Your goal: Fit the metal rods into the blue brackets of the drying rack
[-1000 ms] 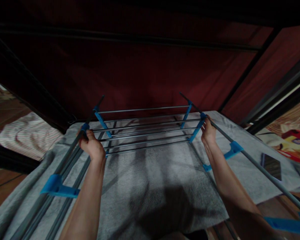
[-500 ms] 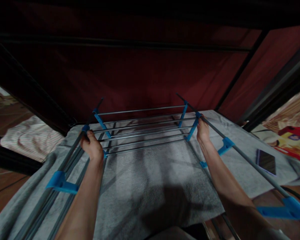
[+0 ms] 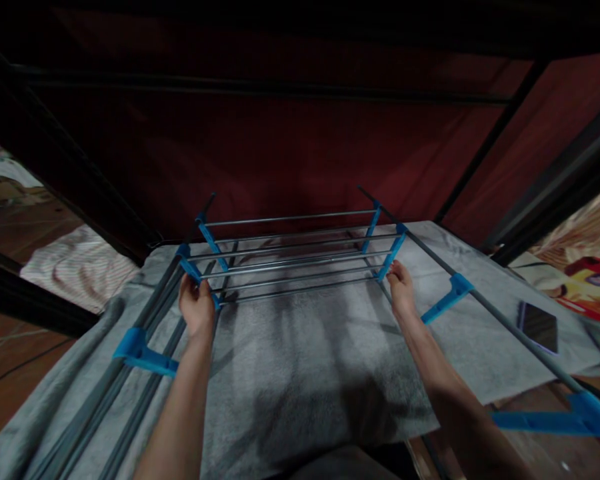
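A rack of grey metal rods (image 3: 300,217) joined by blue plastic brackets stands on a grey cloth (image 3: 300,373). My left hand (image 3: 197,307) has its fingers closed round the lower part of the near left bracket (image 3: 189,263). On the other side, my right hand (image 3: 401,288) pinches the lower end of the near right bracket (image 3: 394,253). Long side poles run towards me past both forearms, carrying more blue brackets (image 3: 139,350) at left and another bracket (image 3: 453,297) at right.
Loose grey rods (image 3: 95,413) lie along the left side of the cloth. A phone (image 3: 539,327) rests on the cloth at right. Behind the rack is a dark red panel (image 3: 290,147) with black framing. A red and yellow package (image 3: 593,283) is at the far right.
Both hands have slid down from the upper side poles to the lower parts of the near brackets. The view has shifted slightly, so the rack appears a little further right.
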`<state>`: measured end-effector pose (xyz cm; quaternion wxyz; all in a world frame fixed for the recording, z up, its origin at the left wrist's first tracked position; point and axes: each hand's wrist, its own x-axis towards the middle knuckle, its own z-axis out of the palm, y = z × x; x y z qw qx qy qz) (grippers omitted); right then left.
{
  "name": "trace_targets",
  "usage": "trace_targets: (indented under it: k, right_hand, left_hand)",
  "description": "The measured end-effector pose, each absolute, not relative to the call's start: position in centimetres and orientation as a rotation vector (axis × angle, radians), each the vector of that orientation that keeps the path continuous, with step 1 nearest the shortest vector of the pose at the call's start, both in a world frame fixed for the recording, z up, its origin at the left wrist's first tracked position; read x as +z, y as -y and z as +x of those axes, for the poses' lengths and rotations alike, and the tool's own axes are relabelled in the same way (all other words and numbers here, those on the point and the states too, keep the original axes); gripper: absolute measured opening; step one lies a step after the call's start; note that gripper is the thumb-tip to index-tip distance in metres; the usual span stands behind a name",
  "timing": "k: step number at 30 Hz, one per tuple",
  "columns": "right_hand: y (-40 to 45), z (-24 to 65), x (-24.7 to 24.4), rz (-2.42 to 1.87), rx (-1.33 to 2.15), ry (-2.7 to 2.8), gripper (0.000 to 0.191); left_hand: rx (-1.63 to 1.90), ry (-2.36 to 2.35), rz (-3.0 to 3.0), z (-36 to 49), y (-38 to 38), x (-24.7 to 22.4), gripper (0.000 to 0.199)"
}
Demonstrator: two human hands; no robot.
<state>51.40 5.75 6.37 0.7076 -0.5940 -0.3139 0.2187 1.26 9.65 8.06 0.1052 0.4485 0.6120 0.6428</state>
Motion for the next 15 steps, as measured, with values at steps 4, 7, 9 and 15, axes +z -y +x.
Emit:
trace_targets:
  k: [4,7,9,15]
  right_hand:
    - [-2.5,47.7,2.7,-1.372,0.582,0.867,0.043]
    - [0.0,44.6,-0.3,-1.397,0.645,1.015,0.041]
    - [1.6,42.9,-2.1,-1.403,0.645,1.114,0.040]
    - [4.8,40.8,-4.6,-1.384,0.556,1.461,0.041]
  left_hand:
    - [1.787,-1.970,1.171,2.7,-5.8,5.2,0.050]
    - [1.696,-2.026,1.253,4.2,-2.1,2.9,0.047]
    - [1.621,-2.038,1.389,5.1,0.4,1.5,0.041]
    - [1.372,-2.005,1.669,5.8,7.1,-1.1,0.037]
